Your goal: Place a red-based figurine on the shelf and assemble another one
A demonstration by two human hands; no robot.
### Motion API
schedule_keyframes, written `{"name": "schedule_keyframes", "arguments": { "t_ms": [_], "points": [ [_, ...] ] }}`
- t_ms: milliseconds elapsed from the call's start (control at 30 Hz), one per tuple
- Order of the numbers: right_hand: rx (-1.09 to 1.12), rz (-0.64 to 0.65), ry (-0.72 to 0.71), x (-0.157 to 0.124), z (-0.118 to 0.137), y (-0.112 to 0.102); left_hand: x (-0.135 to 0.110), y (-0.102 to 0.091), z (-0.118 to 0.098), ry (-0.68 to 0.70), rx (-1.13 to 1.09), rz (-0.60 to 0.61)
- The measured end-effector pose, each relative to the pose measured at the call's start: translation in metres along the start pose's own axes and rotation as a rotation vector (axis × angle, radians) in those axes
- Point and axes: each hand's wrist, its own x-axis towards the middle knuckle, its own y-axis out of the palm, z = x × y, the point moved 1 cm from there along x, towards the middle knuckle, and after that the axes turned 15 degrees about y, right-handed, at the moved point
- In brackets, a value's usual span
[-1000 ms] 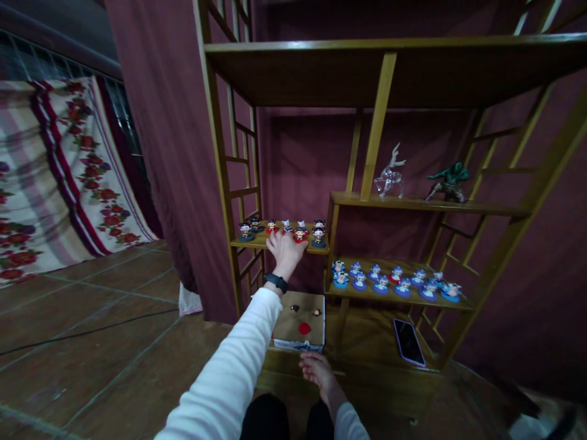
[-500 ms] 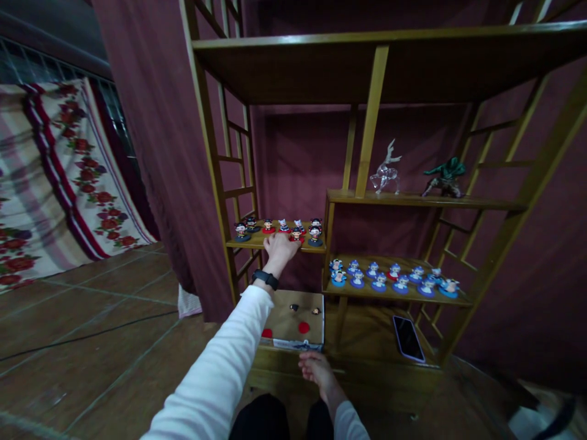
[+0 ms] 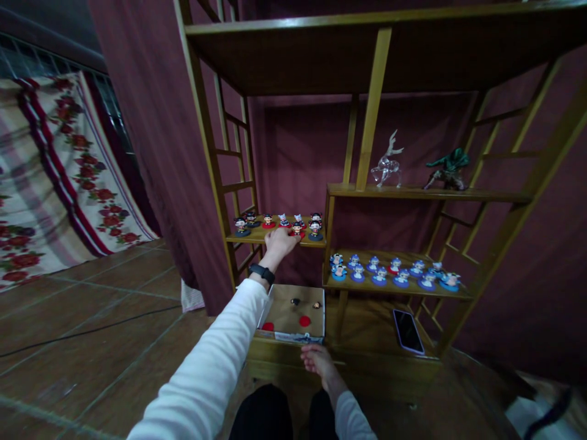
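My left hand [image 3: 280, 241] reaches up to the small left shelf [image 3: 261, 239] of a wooden display rack. Its fingers curl at the shelf's front edge, beside a figurine on a red base [image 3: 296, 230]. Whether they grip anything is hidden. Several small figurines with red or dark bases [image 3: 242, 227] stand on that shelf. My right hand [image 3: 318, 359] rests low, fingers curled against the front edge of an open cardboard box [image 3: 292, 316]. Inside the box lie red discs [image 3: 304, 321] and two small dark pieces [image 3: 296, 301].
Several blue-based figurines [image 3: 380, 273] line the lower right shelf. Above them stand a clear glass deer [image 3: 387, 161] and a green figure [image 3: 447, 167]. A phone [image 3: 408, 330] lies on the bottom board. Maroon curtain hangs behind; a floral blanket [image 3: 50, 183] is at the left.
My left hand has drawn back slightly from among the figurines to the shelf's front edge. The view has shifted a little upward. My right hand has stayed at the box.
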Motion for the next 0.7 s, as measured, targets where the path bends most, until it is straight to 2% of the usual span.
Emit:
{"name": "schedule_keyframes", "arguments": {
  "t_ms": [300, 700],
  "points": [
    [-0.011, 0.019, 0.005, 0.0103, -0.0064, -0.0016, -0.0040, -0.0024, -0.0016, 0.021, -0.031, 0.009],
    [0.001, 0.012, -0.007, 0.0006, -0.0029, -0.0034, -0.0076, -0.0005, -0.0027, 0.052, 0.001, 0.001]
  ]
}}
